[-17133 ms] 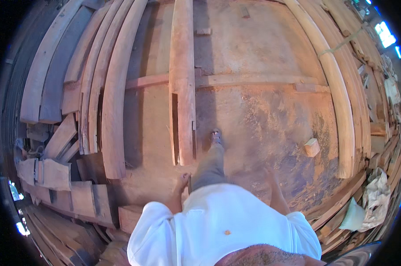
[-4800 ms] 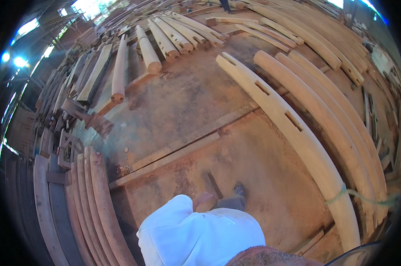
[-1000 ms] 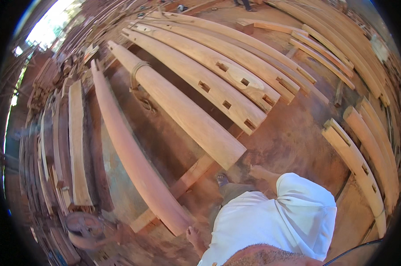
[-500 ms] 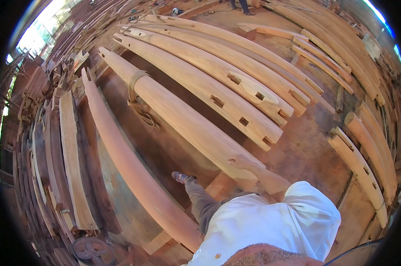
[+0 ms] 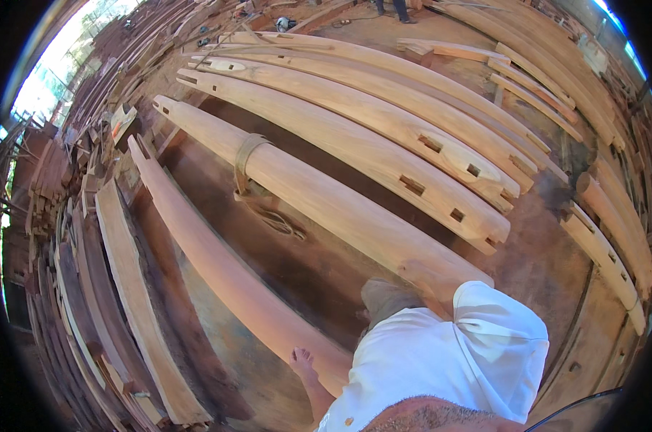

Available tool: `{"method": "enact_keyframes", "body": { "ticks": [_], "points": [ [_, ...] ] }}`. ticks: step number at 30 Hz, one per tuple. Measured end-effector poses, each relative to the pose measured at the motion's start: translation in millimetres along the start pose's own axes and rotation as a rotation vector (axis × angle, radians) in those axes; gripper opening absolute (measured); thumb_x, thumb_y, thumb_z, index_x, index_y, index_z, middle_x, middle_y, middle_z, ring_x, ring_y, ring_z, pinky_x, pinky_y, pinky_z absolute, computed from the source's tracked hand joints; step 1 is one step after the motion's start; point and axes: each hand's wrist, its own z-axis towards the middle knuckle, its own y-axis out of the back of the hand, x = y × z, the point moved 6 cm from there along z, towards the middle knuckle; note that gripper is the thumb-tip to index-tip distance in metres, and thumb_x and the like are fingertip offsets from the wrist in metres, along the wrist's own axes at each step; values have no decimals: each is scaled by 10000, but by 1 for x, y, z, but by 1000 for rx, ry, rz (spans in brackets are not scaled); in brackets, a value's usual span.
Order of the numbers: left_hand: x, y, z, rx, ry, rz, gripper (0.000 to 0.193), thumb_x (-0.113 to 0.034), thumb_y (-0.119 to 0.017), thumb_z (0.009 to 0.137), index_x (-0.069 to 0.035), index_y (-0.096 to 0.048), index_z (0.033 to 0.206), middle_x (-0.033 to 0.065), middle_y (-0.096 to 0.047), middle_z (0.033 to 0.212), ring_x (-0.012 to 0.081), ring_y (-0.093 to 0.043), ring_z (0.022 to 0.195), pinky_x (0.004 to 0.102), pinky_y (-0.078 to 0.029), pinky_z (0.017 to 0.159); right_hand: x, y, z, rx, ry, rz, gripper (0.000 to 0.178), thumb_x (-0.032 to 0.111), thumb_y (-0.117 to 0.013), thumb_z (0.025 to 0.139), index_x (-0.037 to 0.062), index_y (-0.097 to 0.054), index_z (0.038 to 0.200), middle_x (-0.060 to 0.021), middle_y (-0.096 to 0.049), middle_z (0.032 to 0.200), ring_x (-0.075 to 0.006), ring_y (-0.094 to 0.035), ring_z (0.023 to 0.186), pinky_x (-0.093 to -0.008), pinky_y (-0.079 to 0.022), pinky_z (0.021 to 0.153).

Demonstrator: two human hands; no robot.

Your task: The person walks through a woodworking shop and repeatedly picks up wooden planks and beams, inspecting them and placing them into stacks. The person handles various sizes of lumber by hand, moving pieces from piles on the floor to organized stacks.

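The person stands among long timbers laid across a dusty reddish-brown workshop floor (image 5: 297, 266). The left hand (image 5: 302, 360) hangs low near the bottom of the view, fingers loosely extended, holding nothing; it sits just beside, perhaps brushing, the near end of a long curved reddish-brown wooden plank (image 5: 218, 259) that runs away to the far left. The right hand is hidden behind the white short-sleeved shirt (image 5: 456, 360), so I cannot tell how it is set or whether it has anything. Just right of the plank lies a thick pale rounded wooden beam (image 5: 319, 194), its near end close under the person's body, with a tan webbing strap (image 5: 248, 162) looped around it toward the far end. Farther right lie more pale beams with rectangular mortise slots (image 5: 412, 183). The plank looks stiff, dense and heavy, too long to carry by one end without it levering down; its sawn faces seem dry and dusty rather than slippery, with splintery edges likely. A sound hold would be under its edges near the middle, or at one end only to pivot or drag it.
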Motion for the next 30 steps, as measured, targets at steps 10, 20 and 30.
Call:
{"method": "enact_keyframes", "body": {
  "ticks": [10,20,30],
  "points": [
    [-43,-20,180,205,204,114,430,-353,-613,1049,-9,-599,1307,115,-665,1052,236,-669,954,394,-567,743,114,-40,210,105,-123,12,335,278,-664,963,-8,-752,1112,-167,-761,939,-256,-743,811,-398,-585,752],
    [-189,-59,327,115,179,48,555,-418,-662,1014,21,-596,1347,152,-671,1174,261,-648,1085,417,-541,889,314,71,496,-15,-10,123,305,240,-653,963,-12,-748,1106,-119,-724,862,-205,-698,689,-367,-575,655],
    [-400,-86,574,129,143,-11,579,-397,-712,989,39,-611,1356,158,-688,1246,277,-631,1167,444,-497,1001,510,92,739,-95,49,130,242,217,-627,993,-2,-730,991,-73,-692,777,-173,-655,649,-364,-529,591]
  ]
}}
